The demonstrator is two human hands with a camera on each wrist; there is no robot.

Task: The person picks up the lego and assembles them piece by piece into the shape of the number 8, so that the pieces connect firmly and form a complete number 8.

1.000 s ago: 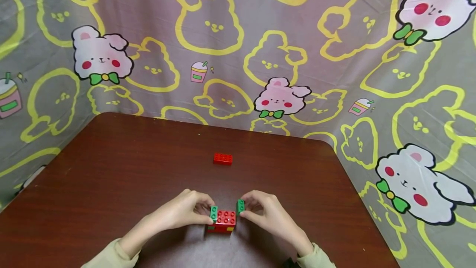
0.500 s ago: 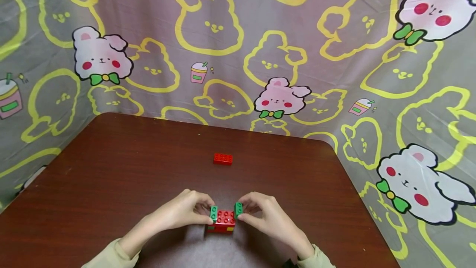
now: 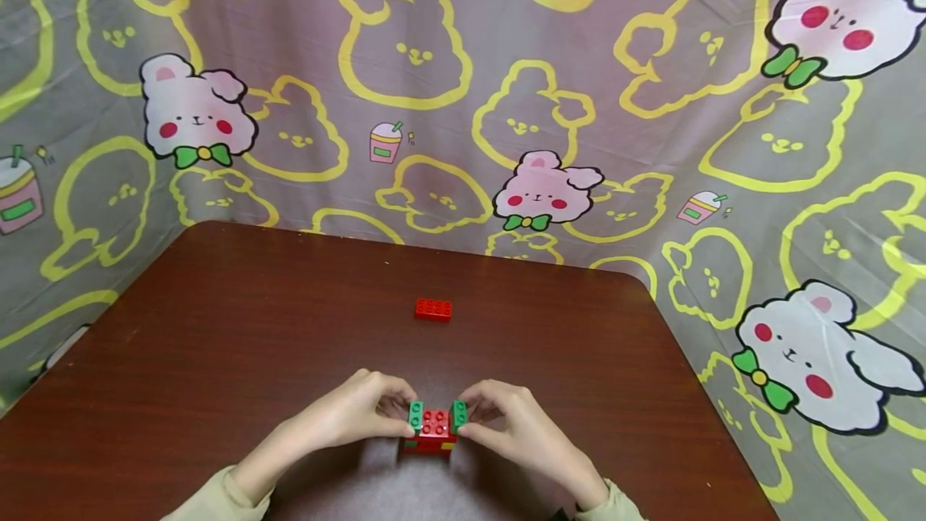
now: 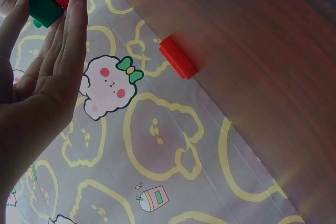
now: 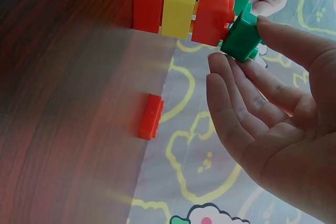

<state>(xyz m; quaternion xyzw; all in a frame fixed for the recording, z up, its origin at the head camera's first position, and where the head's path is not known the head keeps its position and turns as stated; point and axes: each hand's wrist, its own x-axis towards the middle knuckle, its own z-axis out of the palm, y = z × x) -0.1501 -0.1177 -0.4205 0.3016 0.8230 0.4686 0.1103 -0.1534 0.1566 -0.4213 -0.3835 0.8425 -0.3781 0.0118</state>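
Stacked bricks (image 3: 434,428) are standing on the worktop (image 3: 239,328), red uppermost in the middle. From the left, the left hand (image 3: 372,408) is pinching one green brick (image 3: 415,415) at their left end; farther back, a separate red brick (image 3: 432,310) is lying; the right hand (image 3: 506,420) is pinching another green brick (image 3: 459,416) (tilted, by the right wrist view) at their right end.

Dark reddish-brown table (image 3: 289,312) with rounded far corners (kinda pale and shiny up front), and there's a lone red brick (image 3: 433,310) sitting studs-up, well beyond a multicolored brick stack (image 3: 434,427) standing on it.
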